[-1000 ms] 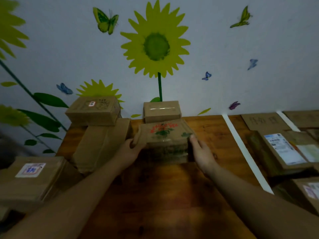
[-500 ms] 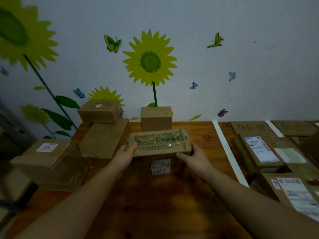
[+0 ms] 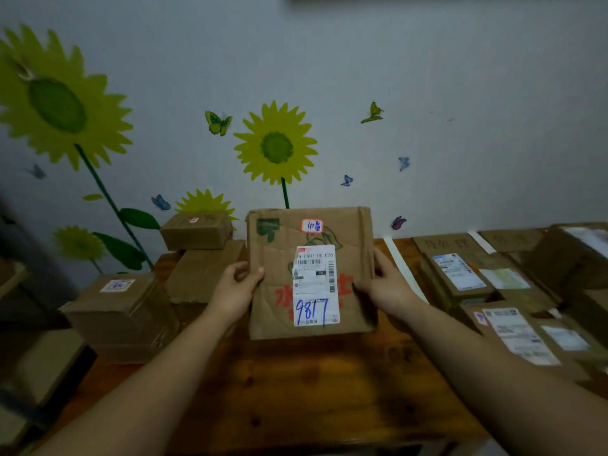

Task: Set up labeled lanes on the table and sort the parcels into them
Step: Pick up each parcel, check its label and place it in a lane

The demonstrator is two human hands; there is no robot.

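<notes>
**A:** Cardboard parcel (image 3: 309, 274) has been tipped up in the last half second, from edge-on to broad face toward the camera. It's held at twelve o'clock, above the surface (image 3: 296, 390).

**B:** And the hands?

**A:** The left hand (image 3: 237, 287) grips its left edge and the right hand (image 3: 385, 284) its right edge, thumbs on the front. The white label (image 3: 316, 284) with blue "9817" and a pink sticker (image 3: 312, 226) now read plainly, so I'd judge a lane is being chosen.

**B:** What's around?

**A:** At two to three o'clock a white tape strip (image 3: 404, 268) marks a lane, with cardboard signs (image 3: 441, 241) at the back and sorted parcels (image 3: 457, 274) beyond. From nine to ten o'clock, brown boxes (image 3: 125, 311) sit stacked. Nothing blocks the way right, though those lanes look crowded
</notes>
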